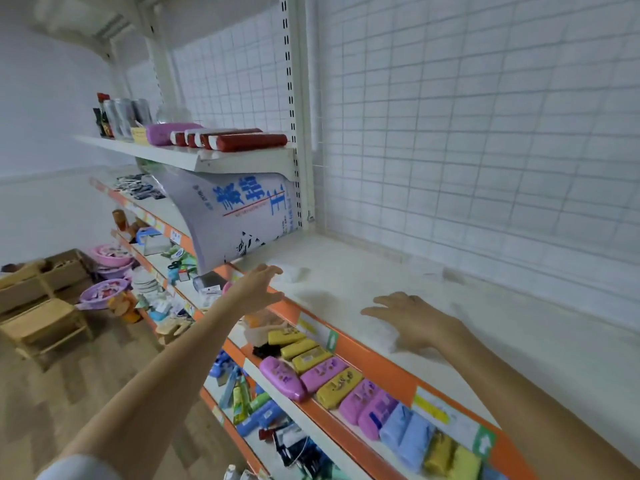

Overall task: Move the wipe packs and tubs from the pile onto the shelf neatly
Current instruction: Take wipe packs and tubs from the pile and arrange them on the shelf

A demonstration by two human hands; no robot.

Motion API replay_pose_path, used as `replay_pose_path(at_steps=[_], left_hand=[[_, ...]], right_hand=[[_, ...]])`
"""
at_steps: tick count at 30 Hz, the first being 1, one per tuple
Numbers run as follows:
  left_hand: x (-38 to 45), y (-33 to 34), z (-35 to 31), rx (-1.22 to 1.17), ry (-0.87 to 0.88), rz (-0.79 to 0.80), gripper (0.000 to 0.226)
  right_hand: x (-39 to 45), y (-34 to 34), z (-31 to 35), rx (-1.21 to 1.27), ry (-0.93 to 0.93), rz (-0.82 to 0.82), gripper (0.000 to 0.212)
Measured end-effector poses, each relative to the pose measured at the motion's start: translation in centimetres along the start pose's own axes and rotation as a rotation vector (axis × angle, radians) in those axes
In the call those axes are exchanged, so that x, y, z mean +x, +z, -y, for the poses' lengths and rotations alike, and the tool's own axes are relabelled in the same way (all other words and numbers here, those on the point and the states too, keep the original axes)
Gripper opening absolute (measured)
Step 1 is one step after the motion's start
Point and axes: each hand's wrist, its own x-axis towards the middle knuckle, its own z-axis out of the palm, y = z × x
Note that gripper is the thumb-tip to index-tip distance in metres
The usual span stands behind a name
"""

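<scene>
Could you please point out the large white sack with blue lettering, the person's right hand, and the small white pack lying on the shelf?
Large white sack point(239, 216): head view, on its printed front face.
Right hand point(414, 317): head view, on the back of the hand.
Small white pack point(292, 273): head view, on its top surface.

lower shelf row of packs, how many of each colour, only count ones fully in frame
yellow packs: 6
pink packs: 4
blue packs: 2
total: 12
</scene>
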Motion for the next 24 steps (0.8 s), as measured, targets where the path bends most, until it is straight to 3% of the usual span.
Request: replay_pose_path(at_steps=[4,10,14,17,21,24], left_hand=[[4.8,1.5,1.8,0.038,-0.005,0.043,0.068],[10.3,3.5,4.7,-0.053,0.029,0.126,0.079],[13.6,3.8,6.7,-0.097,0.125,0.15,0.065],[15.8,3.8,6.4,-0.067,0.273,0.114,0.051],[18.8,3.4,4.7,-0.351,0.286,0.096,0.025],[20.5,3.8,3.1,-0.464,0.273,0.157,0.015]], right_hand=[[3.5,0.7,-0.8,0.04,-0.02,-0.037,0.056],[7.1,0.2,-2.8,0.201,0.069,-0.085,0.058],[9.7,0.0,-4.0,0.338,0.177,-0.248,0.059],[11.1,0.1,-4.7,0.629,0.248,-0.374,0.063],[12.1,-0.1,-4.3,1.144,0.349,-0.458,0.065],[12.8,0.6,-4.2,1.267,0.37,-0.448,0.068]])
